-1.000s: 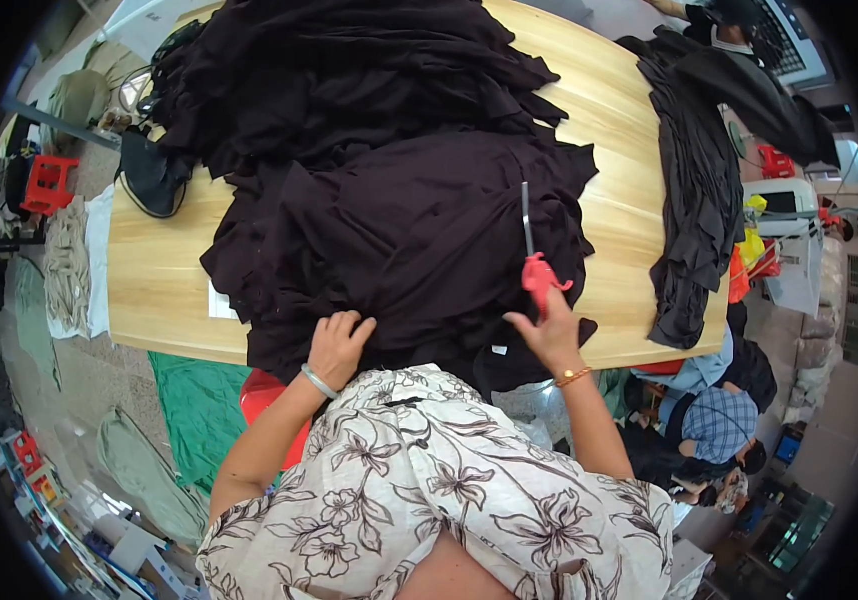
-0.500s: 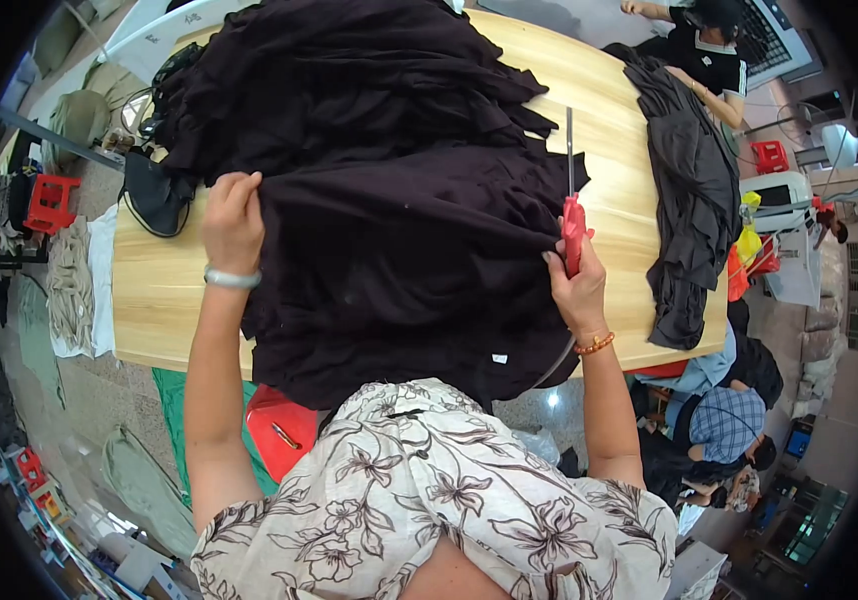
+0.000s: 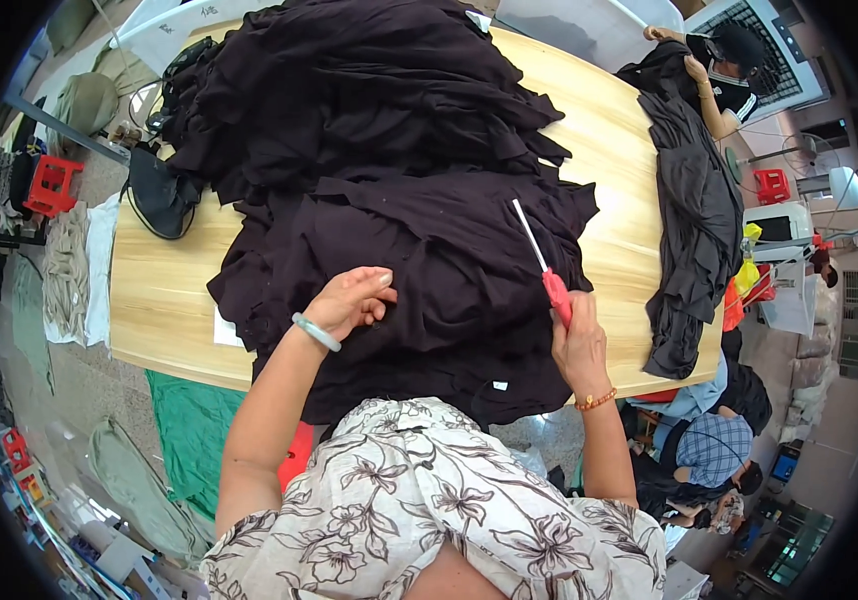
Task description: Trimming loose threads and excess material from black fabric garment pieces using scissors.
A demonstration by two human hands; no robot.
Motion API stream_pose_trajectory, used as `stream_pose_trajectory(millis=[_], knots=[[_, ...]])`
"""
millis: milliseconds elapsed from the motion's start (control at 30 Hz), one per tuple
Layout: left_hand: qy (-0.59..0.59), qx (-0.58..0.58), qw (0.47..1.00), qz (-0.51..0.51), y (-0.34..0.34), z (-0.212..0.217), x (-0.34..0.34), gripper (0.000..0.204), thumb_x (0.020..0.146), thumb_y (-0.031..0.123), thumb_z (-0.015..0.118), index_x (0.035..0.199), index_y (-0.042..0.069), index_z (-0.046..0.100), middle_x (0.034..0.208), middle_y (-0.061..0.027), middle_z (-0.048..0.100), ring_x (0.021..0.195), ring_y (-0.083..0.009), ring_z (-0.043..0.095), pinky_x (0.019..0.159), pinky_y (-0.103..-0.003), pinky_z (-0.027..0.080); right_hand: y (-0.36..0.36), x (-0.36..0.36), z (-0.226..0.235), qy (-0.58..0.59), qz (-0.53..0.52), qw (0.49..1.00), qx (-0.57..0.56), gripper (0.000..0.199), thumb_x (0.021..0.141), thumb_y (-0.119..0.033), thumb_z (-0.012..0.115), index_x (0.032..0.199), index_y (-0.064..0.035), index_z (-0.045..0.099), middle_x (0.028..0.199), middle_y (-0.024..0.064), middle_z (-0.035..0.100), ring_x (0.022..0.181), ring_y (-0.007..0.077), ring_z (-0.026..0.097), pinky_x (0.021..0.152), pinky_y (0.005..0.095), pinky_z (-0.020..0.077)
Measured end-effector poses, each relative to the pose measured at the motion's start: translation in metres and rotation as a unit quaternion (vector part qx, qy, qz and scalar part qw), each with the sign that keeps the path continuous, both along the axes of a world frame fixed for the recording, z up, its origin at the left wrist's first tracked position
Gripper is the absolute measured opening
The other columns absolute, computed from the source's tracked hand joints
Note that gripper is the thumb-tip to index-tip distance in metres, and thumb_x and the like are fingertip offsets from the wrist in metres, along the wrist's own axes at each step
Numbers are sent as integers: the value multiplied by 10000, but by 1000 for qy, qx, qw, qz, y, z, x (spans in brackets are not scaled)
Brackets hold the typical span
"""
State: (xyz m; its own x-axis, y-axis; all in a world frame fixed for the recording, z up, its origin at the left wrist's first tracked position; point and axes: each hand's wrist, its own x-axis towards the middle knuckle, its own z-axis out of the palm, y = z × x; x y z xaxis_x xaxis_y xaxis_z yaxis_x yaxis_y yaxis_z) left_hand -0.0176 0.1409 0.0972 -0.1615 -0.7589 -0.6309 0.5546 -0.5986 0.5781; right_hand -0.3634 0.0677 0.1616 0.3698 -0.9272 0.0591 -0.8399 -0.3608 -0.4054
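A broad heap of dark, nearly black garments [image 3: 419, 250] lies in front of me on the table. In my right hand [image 3: 580, 345] is a red-handled tool [image 3: 556, 297] with a long, thin silver shaft; its exact kind is unclear. The shaft slants up and left over the cloth, and my fingers are closed round the handle. My left hand [image 3: 354, 300] is over the middle of the near garment with its fingers loosely bent and apart, nothing visible in them. A small white label [image 3: 500, 385] shows near the cloth's front edge.
A wooden-topped table [image 3: 174, 300] carries the garments. A black bag-like item [image 3: 161, 195] rests at its left edge. Dark grey clothes [image 3: 691, 240] lie along the right edge, where another person [image 3: 729, 85] handles cloth. A red stool [image 3: 53, 186] stands on the floor at left.
My left hand has let go of the garment's left edge and moved right and nearer. The red-handled tool has come nearer and tilted left. The near garment's folds have shifted.
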Motion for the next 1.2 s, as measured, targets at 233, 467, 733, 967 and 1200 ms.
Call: stream_pose_trajectory(millis=[233,467,733,967,1200], knots=[[57,6,996,66,-33,-24,-31,102,909,194,699,884,129,623,695,44,562,541,-54,419,497,-225,320,18,28,16,-53,97,991,71,300,774,24,671,1027,-39,522,893,139,587,848,343,587,742,442,473],[-439,-223,853,175,-14,-44,-64,170,791,68,770,815,-47,648,717,-12,584,672,-76,526,605,-229,432,42,34,30,9,153,972,180,295,849,-60,653,1098,-70,495,837,147,647,782,340,657,660,414,499],[-410,-208,877,141,-4,-40,-52,179,796,21,739,742,-47,583,655,27,498,617,-42,424,559,-227,373,38,53,38,55,156,957,237,271,885,-175,658,1107,-106,520,751,147,645,700,355,652,632,442,488],[-155,-151,966,140,24,-54,-41,88,889,44,690,946,-23,676,848,29,649,738,-29,558,668,-184,462,36,42,36,33,161,955,245,273,865,-131,662,1105,-91,539,779,144,635,747,349,648,655,429,483],[-118,-116,979,120,71,-40,-47,189,882,5,683,1066,-40,675,974,-23,695,844,-50,612,784,-203,505,46,36,32,18,210,953,217,346,798,-46,658,1122,-82,541,849,144,647,812,336,652,693,416,496]])
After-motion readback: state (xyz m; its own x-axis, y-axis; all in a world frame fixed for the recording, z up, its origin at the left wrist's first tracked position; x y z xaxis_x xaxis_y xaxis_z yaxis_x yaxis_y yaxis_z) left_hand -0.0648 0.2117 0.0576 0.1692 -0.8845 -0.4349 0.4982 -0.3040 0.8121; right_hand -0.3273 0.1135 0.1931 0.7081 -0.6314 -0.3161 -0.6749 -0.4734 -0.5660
